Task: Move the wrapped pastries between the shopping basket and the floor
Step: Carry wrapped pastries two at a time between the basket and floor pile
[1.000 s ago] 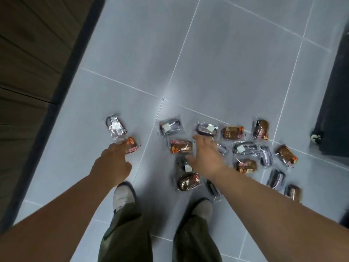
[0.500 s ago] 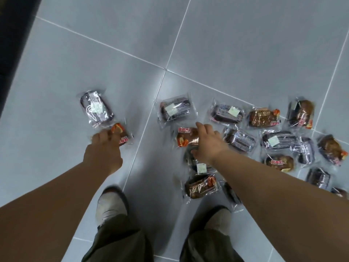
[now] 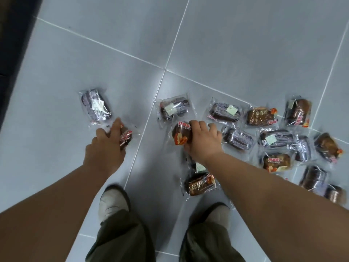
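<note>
While the person bends over the grey tiled floor (image 3: 245, 44), both bare arms reach down between their own feet. The tiles are large and glossy, split by pale grout lines that cross just above the scattered wrapped pastries (image 3: 268, 140), and a dark strip (image 3: 13, 35) runs along the left edge of the room. The left hand (image 3: 104, 148) closes its fingers on a red-labelled pastry (image 3: 126, 138) lying on the tile just below a dark pastry with a white sticker (image 3: 95, 106). The right hand (image 3: 203, 142) curls around a brown pastry with a red-and-orange label (image 3: 181, 133), thumb under and fingers over it; whether it is off the floor I cannot tell. Most packets lie to the right, some overlapping, all in clear wrap. Another brown one (image 3: 200, 184) sits just ahead of the right shoe (image 3: 220, 212), partly under the forearm. The left shoe (image 3: 111, 201) stands on bare tile. No basket shows.
</note>
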Demonstrator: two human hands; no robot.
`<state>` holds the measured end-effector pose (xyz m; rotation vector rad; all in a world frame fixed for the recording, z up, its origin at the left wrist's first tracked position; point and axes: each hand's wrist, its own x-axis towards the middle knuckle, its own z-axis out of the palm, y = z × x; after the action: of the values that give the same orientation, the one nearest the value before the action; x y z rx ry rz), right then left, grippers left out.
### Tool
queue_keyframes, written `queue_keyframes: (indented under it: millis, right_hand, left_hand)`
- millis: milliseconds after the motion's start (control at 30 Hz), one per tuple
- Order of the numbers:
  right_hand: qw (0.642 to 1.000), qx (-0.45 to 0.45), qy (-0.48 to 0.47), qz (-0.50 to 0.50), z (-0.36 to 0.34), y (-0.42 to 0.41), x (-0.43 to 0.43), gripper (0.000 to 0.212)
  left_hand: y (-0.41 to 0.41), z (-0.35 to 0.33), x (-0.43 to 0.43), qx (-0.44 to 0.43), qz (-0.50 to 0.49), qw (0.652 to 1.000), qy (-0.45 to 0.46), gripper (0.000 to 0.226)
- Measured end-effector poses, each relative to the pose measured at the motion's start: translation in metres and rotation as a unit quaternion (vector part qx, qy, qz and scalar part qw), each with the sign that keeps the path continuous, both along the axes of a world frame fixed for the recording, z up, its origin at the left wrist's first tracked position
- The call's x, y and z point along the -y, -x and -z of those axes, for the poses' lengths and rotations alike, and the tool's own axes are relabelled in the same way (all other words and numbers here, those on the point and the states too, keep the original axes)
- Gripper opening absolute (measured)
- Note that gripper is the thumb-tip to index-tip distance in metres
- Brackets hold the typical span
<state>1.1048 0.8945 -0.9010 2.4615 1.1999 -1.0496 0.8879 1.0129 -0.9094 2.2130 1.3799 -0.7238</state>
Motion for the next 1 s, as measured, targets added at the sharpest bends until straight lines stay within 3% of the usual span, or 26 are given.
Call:
queue_keyframes:
  millis: [233,367,500,633,867,1000]
  right_hand:
    - [0.99,-0.021,-0.095,0.098,-0.131,0.008,-0.012,0.062]
    - [0.943,-0.097,-0.177,0.266,-0.236,0.009,-0.022,0.065]
    - [0.904,-0.112,-0.245,0.331,-0.355,0.009,-0.031,0.068]
    - [0.869,-0.117,-0.318,0.362,-0.48,0.006,-0.029,0.073]
    - [0.807,-0.104,-0.448,0.37,-0.672,-0.014,-0.009,0.076]
    - [0.763,-0.105,-0.496,0.401,-0.748,-0.017,0.016,0.053]
  left_hand:
    - [-0.039,-0.138,0.0,0.166,-0.154,0.974,0.028,0.076]
    - [-0.06,-0.251,-0.004,0.199,-0.22,0.954,0.03,0.075]
    - [-0.07,-0.371,-0.013,0.243,-0.249,0.937,0.025,0.077]
    - [-0.079,-0.498,-0.019,0.316,-0.281,0.905,0.054,0.043]
    - [-0.098,-0.694,-0.007,0.441,-0.248,0.863,0.02,0.031]
    - [-0.103,-0.762,0.013,0.491,-0.208,0.846,0.007,0.028]
